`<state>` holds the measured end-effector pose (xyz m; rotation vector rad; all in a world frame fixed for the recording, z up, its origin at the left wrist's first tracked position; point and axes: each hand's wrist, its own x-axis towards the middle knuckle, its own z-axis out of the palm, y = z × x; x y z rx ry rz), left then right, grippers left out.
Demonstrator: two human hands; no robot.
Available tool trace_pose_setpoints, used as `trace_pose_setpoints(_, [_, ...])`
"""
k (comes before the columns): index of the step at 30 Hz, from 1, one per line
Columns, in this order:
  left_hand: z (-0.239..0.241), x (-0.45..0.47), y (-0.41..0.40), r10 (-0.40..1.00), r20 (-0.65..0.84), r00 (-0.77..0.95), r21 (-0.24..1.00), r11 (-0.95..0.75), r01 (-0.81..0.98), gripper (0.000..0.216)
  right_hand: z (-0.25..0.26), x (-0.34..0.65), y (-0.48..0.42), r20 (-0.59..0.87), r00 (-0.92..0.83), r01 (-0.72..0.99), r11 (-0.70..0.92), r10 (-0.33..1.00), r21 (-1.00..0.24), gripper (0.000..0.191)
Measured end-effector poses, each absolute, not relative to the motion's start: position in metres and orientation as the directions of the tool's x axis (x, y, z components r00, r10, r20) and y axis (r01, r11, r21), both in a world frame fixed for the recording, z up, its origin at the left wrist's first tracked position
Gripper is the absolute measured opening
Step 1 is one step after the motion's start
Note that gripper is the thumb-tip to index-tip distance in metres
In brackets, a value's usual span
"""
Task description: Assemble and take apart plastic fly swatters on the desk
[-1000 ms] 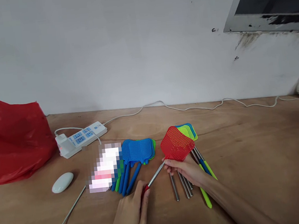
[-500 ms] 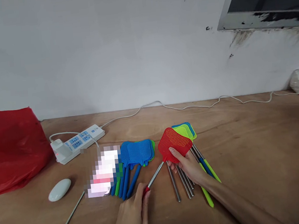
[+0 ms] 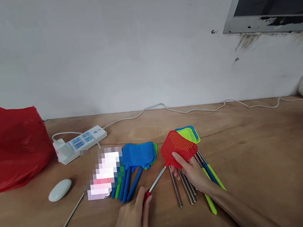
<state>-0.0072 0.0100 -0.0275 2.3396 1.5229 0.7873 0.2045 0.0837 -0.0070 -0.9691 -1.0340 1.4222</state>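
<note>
A red fly swatter with a thin metal shaft lies slanted over the wooden table. My right hand pinches the lower edge of its red mesh head. My left hand grips the red handle end of the same swatter. Under my right hand lie several bare metal rods and green and blue handled swatters. A stack of blue swatters lies just left of the red head.
A white power strip with its cord runs along the back. A red plastic bag fills the far left. A white oval object and a long loose metal rod lie at front left. A blurred patch covers something beside the blue swatters.
My right hand's fingers shifted from below the red mesh head up onto its lower edge. The swatter stayed almost in place; the view swayed slightly.
</note>
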Motion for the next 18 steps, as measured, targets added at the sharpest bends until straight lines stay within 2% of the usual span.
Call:
trace_pose_setpoints(9, [-0.0275, -0.0084, 0.0108, 0.906, 0.288, 0.310, 0.478, -0.417, 0.773, 0.022, -0.0079, 0.2060, 0.0857, -0.020, -0.138, -0.253, -0.055, 0.990, -0.966, 0.047])
trace_pose_setpoints(18, [-0.0269, -0.0057, 0.0115, 0.924, 0.248, 0.290, 0.501, -0.378, 0.778, 0.024, -0.0095, 0.2001, 0.0855, -0.012, -0.092, -0.317, -0.040, 0.996, -0.947, 0.042])
